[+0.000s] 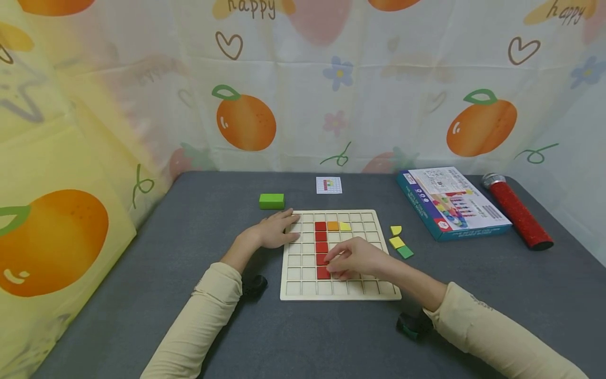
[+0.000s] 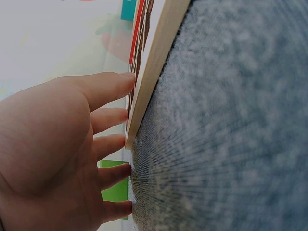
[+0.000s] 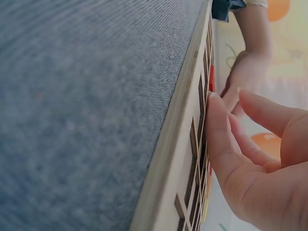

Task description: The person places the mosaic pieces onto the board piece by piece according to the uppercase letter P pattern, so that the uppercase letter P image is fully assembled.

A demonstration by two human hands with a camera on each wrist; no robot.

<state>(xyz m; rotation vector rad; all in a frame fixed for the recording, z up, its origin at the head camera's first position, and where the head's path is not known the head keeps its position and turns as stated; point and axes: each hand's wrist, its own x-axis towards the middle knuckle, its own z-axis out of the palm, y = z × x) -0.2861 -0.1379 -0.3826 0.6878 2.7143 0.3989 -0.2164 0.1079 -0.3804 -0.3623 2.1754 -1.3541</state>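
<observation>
Plainly, what we have in front of us is a pale wooden board [image 1: 294, 260], lying flat on the dark grey bench [image 1: 303, 342] and divided by thin slats into square cells. Five red tiles [image 1: 321, 236] run down one column; beside the top one sit an orange tile [image 1: 333, 226] and then a yellow tile [image 1: 345, 226]. Our left hand [image 1: 272, 230] rests at the board's left edge, fingers spread and nearly straight, gripping nothing. Our right hand [image 1: 357, 258] bends over the lower red tiles, one fingertip at the board's surface and the thumb well apart from it; we see nothing pinched there.

Just right of the board lie three loose tiles [image 1: 396, 242], two yellow and one green. Behind it are a green block [image 1: 272, 201] and a small card [image 1: 329, 185] printed with a coloured grid. For writing, we can read "happy" twice on the fruit-patterned cloth [image 1: 388, 121]; the teal-sided box [image 1: 459, 205] carries a barcode and print too small for us to make out.
</observation>
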